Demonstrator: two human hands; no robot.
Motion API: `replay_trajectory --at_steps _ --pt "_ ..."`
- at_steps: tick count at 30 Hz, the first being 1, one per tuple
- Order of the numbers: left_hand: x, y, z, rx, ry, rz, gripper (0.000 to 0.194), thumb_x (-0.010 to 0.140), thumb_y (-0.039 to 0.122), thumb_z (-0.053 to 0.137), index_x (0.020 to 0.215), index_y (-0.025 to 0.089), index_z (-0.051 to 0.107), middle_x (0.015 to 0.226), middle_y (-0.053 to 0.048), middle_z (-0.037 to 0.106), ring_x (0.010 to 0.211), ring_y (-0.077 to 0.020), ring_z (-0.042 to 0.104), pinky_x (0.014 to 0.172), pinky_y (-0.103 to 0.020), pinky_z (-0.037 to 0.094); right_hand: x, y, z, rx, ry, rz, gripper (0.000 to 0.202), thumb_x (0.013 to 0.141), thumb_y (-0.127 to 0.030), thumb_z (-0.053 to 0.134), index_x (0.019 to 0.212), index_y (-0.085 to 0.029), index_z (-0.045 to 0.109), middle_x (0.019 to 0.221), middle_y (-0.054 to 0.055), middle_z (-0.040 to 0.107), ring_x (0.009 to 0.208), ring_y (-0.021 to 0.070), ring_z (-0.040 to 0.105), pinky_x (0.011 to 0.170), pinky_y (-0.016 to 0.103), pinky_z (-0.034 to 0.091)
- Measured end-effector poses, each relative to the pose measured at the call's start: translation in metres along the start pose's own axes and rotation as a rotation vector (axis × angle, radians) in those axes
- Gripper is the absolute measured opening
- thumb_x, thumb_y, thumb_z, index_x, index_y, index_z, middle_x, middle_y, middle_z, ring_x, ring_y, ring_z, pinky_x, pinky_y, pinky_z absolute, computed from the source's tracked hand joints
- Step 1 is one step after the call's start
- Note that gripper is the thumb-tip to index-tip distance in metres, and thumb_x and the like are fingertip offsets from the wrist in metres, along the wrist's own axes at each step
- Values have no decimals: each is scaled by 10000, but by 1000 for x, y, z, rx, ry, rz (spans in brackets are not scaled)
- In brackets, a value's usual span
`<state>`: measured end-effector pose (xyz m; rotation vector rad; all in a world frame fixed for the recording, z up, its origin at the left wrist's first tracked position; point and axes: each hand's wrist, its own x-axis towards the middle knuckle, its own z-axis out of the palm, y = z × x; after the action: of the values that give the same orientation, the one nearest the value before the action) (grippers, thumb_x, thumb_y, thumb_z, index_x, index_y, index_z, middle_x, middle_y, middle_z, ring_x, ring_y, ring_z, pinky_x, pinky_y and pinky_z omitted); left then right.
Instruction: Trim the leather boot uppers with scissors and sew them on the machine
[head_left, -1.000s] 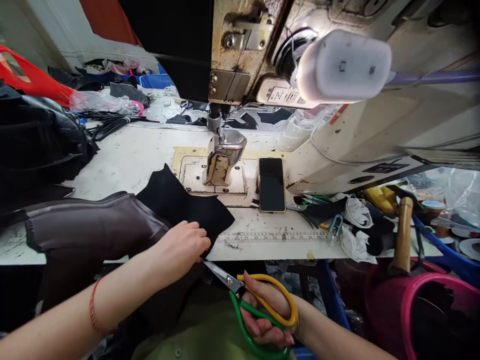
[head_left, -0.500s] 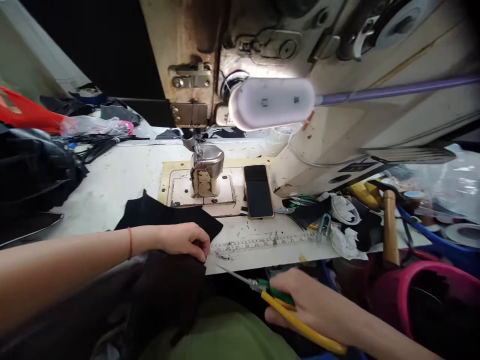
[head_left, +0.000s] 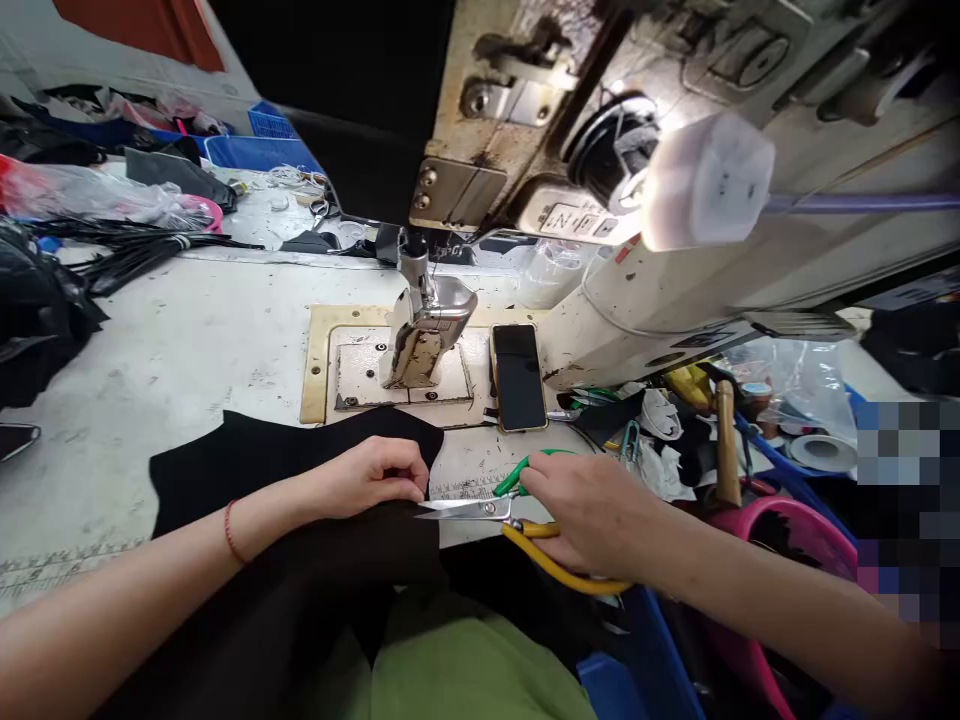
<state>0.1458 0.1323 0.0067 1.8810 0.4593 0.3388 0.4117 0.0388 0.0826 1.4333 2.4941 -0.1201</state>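
My left hand (head_left: 379,475) pinches the edge of a black fabric piece (head_left: 247,455), which spreads over the front of the white table and hangs down toward my lap. In my right hand (head_left: 589,510) are scissors (head_left: 480,508) with one green and one yellow handle. Their blades point left and lie at the fabric edge, just below my left fingertips. Whether the blades have cut into the cloth I cannot tell. Behind the hands stands the sewing machine's post (head_left: 427,340), with no cloth on top of it.
A phone (head_left: 519,378) lies on the machine bed beside the post. A lit lamp (head_left: 709,185) hangs from the machine head. To the right are a wooden handle (head_left: 726,440), paper scraps (head_left: 664,470) and a pink bucket (head_left: 806,525). Black cords (head_left: 142,255) lie at the left.
My right hand has brought the scissors up and left to the fabric edge by my left hand. The black fabric lies further across the table, and the camera view has shifted.
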Motion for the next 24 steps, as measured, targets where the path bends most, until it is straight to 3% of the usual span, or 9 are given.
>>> replay_trajectory --at_steps 5,13,24 --pt "-1 -4 1 -18 57 88 211 896 329 600 776 163 652 793 -11 618 736 -114 564 697 -221 446 8 -4 -15 -130 15 -38 198 777 -366 646 744 -181 585 731 52 601 626 180 541 537 315 232" --pt "-1 -9 3 -42 91 179 155 878 254 634 765 155 672 785 -6 574 719 -110 532 662 -213 416 29 1 -17 -242 -6 -202 123 814 -280 605 793 -160 593 758 64 603 666 183 550 569 304 270" --pt "0 -8 3 -160 152 214 112 837 223 677 749 154 678 757 -4 577 707 -106 527 648 -208 411 50 -8 -14 -186 -128 -223 177 844 -327 557 817 -155 588 782 68 627 669 187 576 564 295 280"
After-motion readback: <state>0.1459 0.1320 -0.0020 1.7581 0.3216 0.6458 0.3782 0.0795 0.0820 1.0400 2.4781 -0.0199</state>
